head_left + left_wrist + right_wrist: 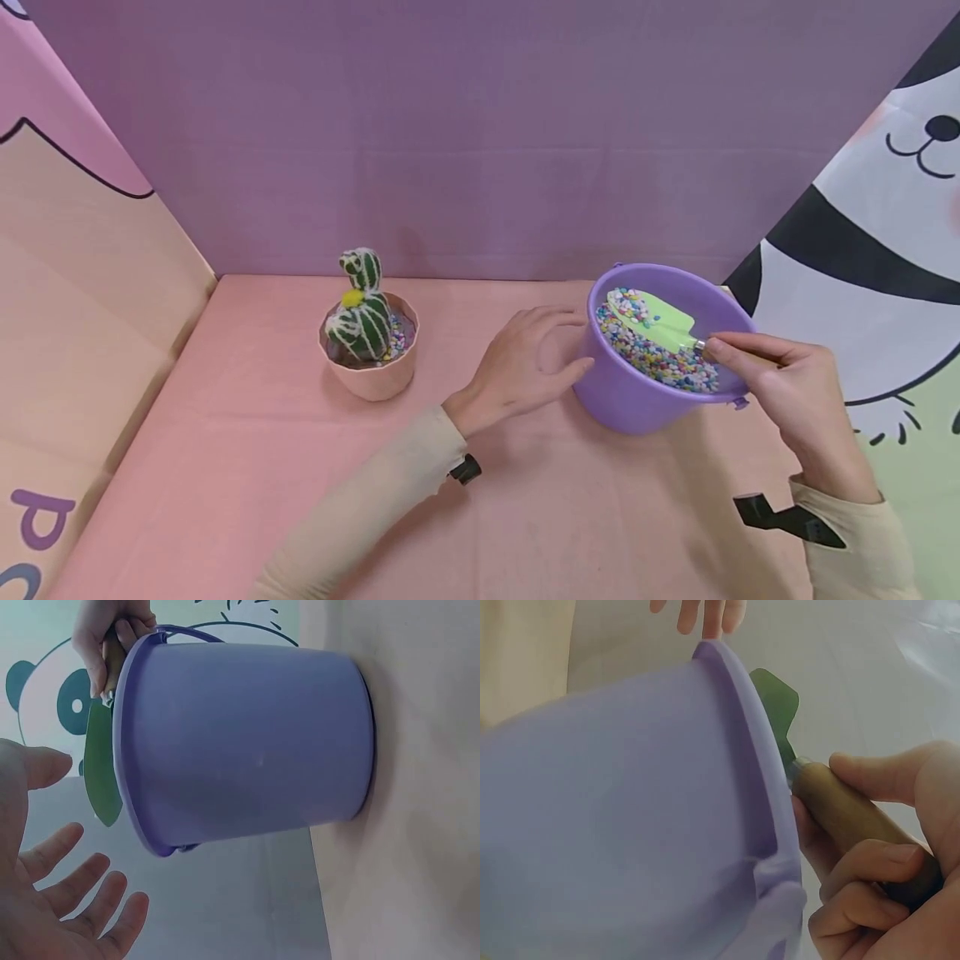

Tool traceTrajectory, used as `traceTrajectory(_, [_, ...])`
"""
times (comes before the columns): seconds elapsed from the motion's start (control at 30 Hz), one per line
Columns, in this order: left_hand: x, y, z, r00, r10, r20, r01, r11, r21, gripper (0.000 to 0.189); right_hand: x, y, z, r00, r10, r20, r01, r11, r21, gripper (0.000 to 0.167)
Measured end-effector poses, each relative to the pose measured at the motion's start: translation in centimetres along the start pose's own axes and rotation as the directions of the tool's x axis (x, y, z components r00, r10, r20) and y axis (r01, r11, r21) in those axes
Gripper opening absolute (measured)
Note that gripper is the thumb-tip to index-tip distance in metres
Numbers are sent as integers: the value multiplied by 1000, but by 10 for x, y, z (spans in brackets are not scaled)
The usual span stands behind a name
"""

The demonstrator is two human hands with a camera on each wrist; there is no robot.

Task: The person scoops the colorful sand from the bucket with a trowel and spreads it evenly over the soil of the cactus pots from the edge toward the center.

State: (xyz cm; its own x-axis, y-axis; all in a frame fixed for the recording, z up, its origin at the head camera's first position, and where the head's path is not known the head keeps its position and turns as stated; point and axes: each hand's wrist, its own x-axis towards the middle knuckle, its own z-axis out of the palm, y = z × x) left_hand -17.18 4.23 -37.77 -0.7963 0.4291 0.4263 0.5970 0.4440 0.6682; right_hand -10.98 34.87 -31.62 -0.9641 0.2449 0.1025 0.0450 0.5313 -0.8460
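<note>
In the head view, a purple bucket (637, 408) with multicoloured pebbles (663, 367) inside stands on the right. My right hand (802, 392) grips the wooden handle (855, 817) of a garden trowel with a light green blade (663, 321). The blade is at the bucket's mouth and carries some of the pebbles. My left hand (525, 358) is beside the bucket's left side, fingers spread and holding nothing; in the left wrist view its fingers (97, 900) are apart from the bucket wall.
A potted cactus (363, 325), green with white fuzz and a yellow flower, stands at the left in a pink pot (375, 379) that has some pebbles in it. The pink cloth (525, 517) meets a purple backdrop (480, 142). A printed panda panel (885, 275) rises at the right.
</note>
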Motion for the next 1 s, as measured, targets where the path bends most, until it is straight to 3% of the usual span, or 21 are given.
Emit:
traceTrajectory(0.37, [-12, -14, -14, 998, 27, -51, -27, 999, 19, 49, -4, -6, 13, 1000, -14, 19, 14, 999, -32, 28])
traceTrajectory(0.63, [-22, -24, -26, 998, -7, -64, 8, 1000, 12, 48, -7, -12, 25, 999, -24, 26, 26, 998, -61, 36])
traceTrajectory(1.0, [-30, -32, -39, 997, -2, -80, 5, 999, 39, 47, -7, -19, 34, 998, -20, 60, 24, 998, -62, 36])
